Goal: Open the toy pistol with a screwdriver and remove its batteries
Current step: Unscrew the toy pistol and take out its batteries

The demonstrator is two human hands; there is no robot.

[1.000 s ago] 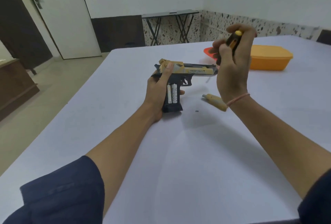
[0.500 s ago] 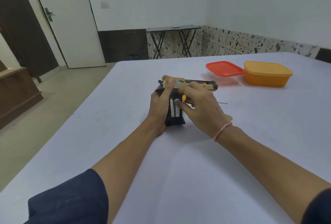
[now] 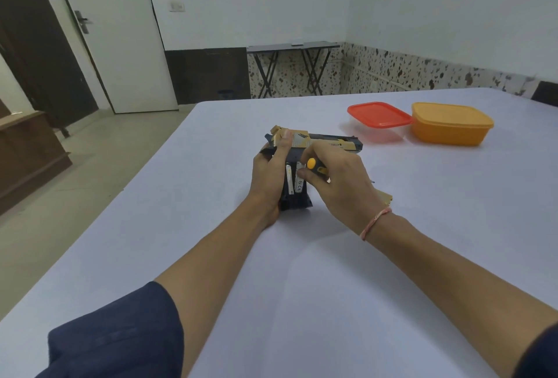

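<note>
Since half a second earlier, little moved: right hand (image 3: 341, 184) kept gripping the screwdriver (image 3: 317, 167), fingertips at the batteries (image 3: 294, 180). Left hand (image 3: 268, 178) clasped the pistol (image 3: 314, 143) mid-tabletop (image 3: 211, 226); boxes (image 3: 450, 124) at two o'clock.

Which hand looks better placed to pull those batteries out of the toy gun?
The right hand, probably: its fingers already rest on the exposed batteries, though it holds the screwdriver. The left hand is occupied steadying the toy pistol.

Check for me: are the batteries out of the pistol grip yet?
No, two batteries sit side by side in the open grip of the pistol, held by the left hand.
</note>
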